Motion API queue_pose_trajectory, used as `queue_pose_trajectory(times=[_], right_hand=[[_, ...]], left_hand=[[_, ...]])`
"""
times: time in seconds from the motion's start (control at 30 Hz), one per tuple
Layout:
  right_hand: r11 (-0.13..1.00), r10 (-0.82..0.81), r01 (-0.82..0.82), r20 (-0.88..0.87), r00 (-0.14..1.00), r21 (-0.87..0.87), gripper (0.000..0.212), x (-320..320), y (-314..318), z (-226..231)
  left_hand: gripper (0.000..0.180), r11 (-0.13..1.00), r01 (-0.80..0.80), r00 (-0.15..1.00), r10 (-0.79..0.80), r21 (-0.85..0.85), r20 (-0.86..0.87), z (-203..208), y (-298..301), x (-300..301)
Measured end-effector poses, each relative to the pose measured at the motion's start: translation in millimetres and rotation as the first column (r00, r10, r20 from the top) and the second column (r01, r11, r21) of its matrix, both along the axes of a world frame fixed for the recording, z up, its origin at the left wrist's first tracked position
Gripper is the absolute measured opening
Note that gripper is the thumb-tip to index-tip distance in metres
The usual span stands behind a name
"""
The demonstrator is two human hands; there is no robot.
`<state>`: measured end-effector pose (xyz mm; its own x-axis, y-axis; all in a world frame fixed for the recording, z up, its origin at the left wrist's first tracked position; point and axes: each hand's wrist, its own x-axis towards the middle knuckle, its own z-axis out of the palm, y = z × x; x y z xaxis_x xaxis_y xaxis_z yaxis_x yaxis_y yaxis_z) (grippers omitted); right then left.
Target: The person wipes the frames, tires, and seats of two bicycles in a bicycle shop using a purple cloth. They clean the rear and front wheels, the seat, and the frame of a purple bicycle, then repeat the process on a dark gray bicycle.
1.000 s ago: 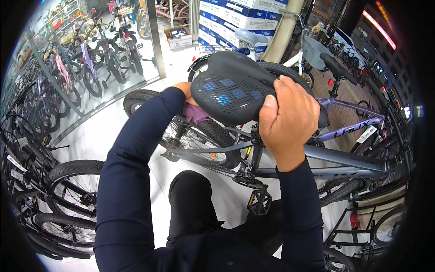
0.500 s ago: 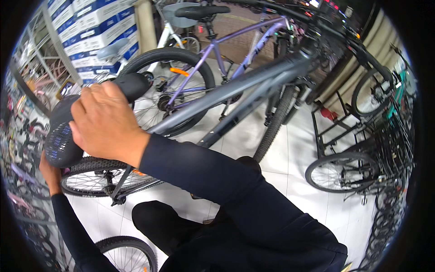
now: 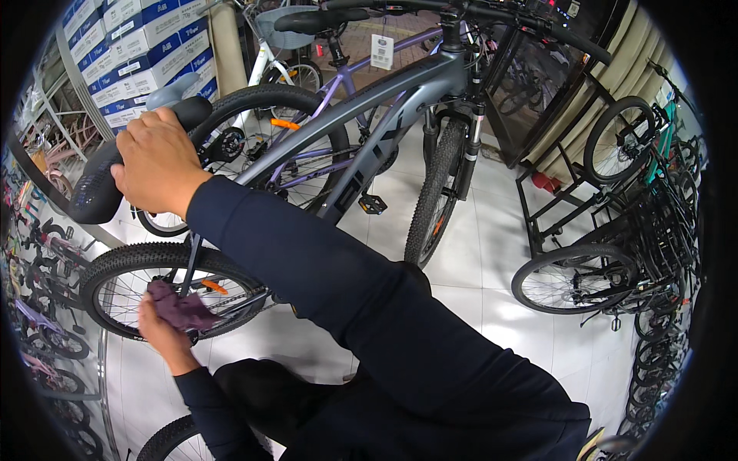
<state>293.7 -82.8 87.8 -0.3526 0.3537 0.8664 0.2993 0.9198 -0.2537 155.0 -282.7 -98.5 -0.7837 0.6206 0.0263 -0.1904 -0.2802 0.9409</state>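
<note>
A grey mountain bike (image 3: 338,115) stands across the view, its handlebar at the far side and its rear wheel (image 3: 115,257) toward the left. My right hand (image 3: 157,161) is closed over the middle of its black saddle (image 3: 96,192), the arm reaching across from the lower right. Lower down, my left hand (image 3: 163,332) grips a crumpled purple cloth (image 3: 183,309) beside the rear wheel's spokes and an orange reflector (image 3: 214,286). Whether the cloth touches the wheel I cannot tell. The fingertips of my left hand are partly hidden by the cloth.
A purple bike (image 3: 307,165) stands just behind the grey one. Stacked blue and white boxes (image 3: 142,58) rise at the far left. Black metal racks (image 3: 530,215) and several bikes line the right side, and another tyre (image 3: 165,442) lies near my knee.
My left hand has come out from behind the saddle, down and to the right, bringing the purple cloth into view. The grey bike appears more upright, and its front wheel has shifted left in view.
</note>
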Motion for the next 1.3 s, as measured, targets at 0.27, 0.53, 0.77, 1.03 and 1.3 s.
queue_pose_trajectory(times=[0.27,0.53,0.77,1.03,1.3], right_hand=[[0.779,0.521,-0.269,0.348,0.779,-0.566,0.066,110,-118,-127],[0.65,0.126,0.092,0.226,0.966,-0.754,0.029,185,-97,-199],[0.268,0.177,-0.23,-0.187,0.966,-0.936,0.03,162,-85,-181],[0.955,0.149,-0.093,0.181,0.972,-0.283,0.036,-10,-47,-143],[-0.066,0.428,0.085,0.049,0.902,-0.994,0.033,-121,33,-150]], left_hand=[[0.047,0.918,0.317,0.808,-0.392,0.236,0.439,-20,2,100],[0.034,0.762,0.628,0.763,-0.563,-0.158,0.319,-44,5,146],[0.032,0.971,-0.113,0.99,0.093,-0.209,-0.104,-60,43,74],[0.051,0.937,-0.315,0.949,0.309,-0.152,-0.066,-54,59,16],[0.068,0.756,-0.421,0.895,0.436,-0.501,-0.095,-59,65,40]])
